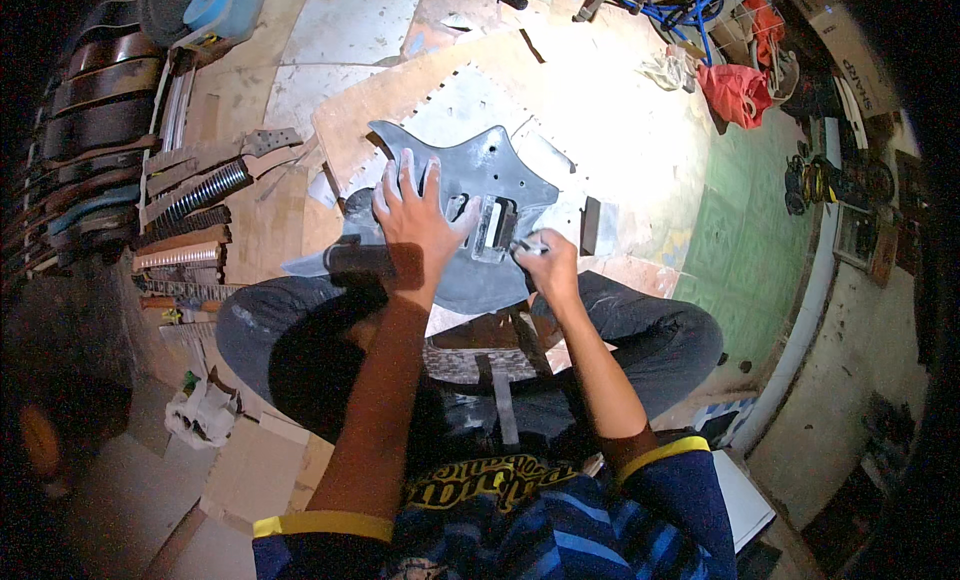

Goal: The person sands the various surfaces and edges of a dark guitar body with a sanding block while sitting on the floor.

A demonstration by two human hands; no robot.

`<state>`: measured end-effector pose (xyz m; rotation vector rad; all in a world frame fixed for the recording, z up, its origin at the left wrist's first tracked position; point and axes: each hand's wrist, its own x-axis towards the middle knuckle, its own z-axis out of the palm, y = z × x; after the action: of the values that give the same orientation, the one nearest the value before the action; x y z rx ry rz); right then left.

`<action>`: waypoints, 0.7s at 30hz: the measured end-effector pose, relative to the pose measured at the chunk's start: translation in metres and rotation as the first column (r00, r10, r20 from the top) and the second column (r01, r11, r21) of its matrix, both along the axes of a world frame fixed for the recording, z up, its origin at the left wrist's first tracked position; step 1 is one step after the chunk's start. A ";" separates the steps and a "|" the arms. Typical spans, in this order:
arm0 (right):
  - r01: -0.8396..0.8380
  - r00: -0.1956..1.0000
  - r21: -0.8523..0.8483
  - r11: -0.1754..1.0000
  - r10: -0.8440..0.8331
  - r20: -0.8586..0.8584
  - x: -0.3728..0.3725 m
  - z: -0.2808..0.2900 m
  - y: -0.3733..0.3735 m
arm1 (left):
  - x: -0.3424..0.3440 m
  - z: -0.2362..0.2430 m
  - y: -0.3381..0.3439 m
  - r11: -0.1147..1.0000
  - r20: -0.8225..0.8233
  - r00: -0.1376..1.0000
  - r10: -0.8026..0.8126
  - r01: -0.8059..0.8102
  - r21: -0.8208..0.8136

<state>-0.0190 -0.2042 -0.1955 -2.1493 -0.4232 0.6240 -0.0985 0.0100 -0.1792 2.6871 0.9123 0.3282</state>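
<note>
A dark grey electric guitar body (500,195) with pointed horns lies in front of my crossed legs, above a cardboard sheet. Rectangular cavities are cut through its middle, and pale dust streaks its face. My left hand (415,205) rests flat on the left part of the body, fingers spread, thumb pointing toward the cavities. At the body's right edge, beside the larger cavity (492,230), my right hand (550,263) is closed in a pinch. Something small and pale shows at its fingertips, too small to name. A dark cylinder-like piece (360,259) sits by my left wrist.
Dark curved guitar bodies (105,100) are stacked at the far left. Several guitar necks (200,195) lie nearer on that side. The cardboard sheet (335,120) spreads beneath. Blue hose (690,5) and red cloth (738,95) lie at the back right, beside green tiles (745,230).
</note>
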 end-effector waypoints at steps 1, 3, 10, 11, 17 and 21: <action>0.022 0.999 0.018 1.000 -0.021 -0.043 0.002 0.004 0.007 | 0.001 0.001 0.002 1.000 0.015 1.000 -0.005 0.004 0.008; 0.032 0.994 -0.016 0.999 -0.034 -0.106 0.002 0.004 0.000 | 0.001 0.001 0.001 1.000 0.005 1.000 0.001 -0.001 0.011; -0.049 0.999 -0.024 0.998 0.049 0.003 0.010 0.005 0.011 | 0.001 0.003 0.001 1.000 0.027 1.000 0.011 -0.011 0.008; -0.046 0.996 -0.037 0.998 0.043 -0.084 0.009 0.005 0.003 | 0.000 0.002 0.001 1.000 0.027 1.000 0.012 -0.012 0.010; -0.012 0.997 0.021 1.000 0.014 -0.074 0.010 -0.008 0.004 | 0.002 0.003 -0.001 1.000 0.018 1.000 0.008 -0.009 0.015; 0.026 0.981 -0.038 0.999 -0.033 -0.189 0.005 -0.010 -0.003 | 0.000 0.001 0.000 1.000 -0.011 1.000 0.005 -0.005 0.015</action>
<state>-0.0142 -0.2073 -0.2053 -2.1019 -0.2782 0.8165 -0.0982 0.0100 -0.1777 2.7029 0.9240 0.3221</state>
